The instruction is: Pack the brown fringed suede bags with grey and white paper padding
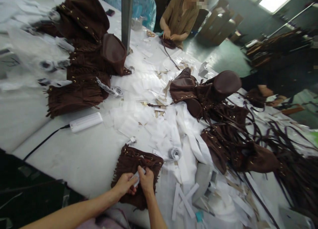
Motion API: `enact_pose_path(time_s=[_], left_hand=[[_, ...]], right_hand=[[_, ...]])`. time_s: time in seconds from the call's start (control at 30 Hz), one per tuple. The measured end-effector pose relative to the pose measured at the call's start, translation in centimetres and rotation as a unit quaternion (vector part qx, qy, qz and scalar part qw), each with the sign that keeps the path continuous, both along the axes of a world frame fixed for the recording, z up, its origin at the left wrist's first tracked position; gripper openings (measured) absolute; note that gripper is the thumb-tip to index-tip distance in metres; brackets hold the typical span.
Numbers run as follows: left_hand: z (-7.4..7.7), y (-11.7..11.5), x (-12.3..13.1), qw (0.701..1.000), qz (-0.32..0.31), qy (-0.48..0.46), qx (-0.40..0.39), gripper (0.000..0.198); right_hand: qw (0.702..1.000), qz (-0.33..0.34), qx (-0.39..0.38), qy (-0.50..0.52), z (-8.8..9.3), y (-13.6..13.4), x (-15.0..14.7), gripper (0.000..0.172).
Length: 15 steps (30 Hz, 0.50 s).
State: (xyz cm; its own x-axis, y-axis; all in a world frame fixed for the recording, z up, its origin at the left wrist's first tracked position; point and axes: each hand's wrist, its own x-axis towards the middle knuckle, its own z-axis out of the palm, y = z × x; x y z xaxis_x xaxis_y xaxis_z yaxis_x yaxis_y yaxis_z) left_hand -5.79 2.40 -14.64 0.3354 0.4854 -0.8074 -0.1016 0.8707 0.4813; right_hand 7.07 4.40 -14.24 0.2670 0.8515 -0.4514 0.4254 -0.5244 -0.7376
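A dark brown fringed bag point(129, 161) with gold eyelets lies flat on the table close in front of me. Over its middle, my left hand point(126, 184) is closed on a small white piece point(135, 178), which looks like folded paper or film. My right hand point(146, 180) pinches at the other end of that white piece, its fingertips close to the bag's drawstring. Just right of the bag's top edge sits a coiled strap in clear wrap point(175, 153). A small wrapped end point(131, 140) sticks out at the bag's upper left.
Finished-looking brown bags point(77, 98) are stacked at the left, near a white power strip point(86, 122). More brown bags point(218, 113) and tangled straps spread across the right. Paper scraps point(149, 86) cover the middle. A metal post point(126, 20) rises from the table; a co-worker point(180, 15) stands beyond.
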Motion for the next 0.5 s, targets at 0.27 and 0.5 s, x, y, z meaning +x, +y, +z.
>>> enact_pose_path(time_s=[0.27,0.5], left_hand=[[0.4,-0.6,-0.2,1.000,-0.004,0.009,0.019,0.053],[0.5,-1.2,-0.2,0.999,-0.016,0.032,0.039,0.053]], right_hand=[[1.000,0.012,0.002,0.007,0.7,-0.5,-0.1,0.035],[0.999,0.009,0.014,0.032,3.4,-0.5,1.2,0.030]])
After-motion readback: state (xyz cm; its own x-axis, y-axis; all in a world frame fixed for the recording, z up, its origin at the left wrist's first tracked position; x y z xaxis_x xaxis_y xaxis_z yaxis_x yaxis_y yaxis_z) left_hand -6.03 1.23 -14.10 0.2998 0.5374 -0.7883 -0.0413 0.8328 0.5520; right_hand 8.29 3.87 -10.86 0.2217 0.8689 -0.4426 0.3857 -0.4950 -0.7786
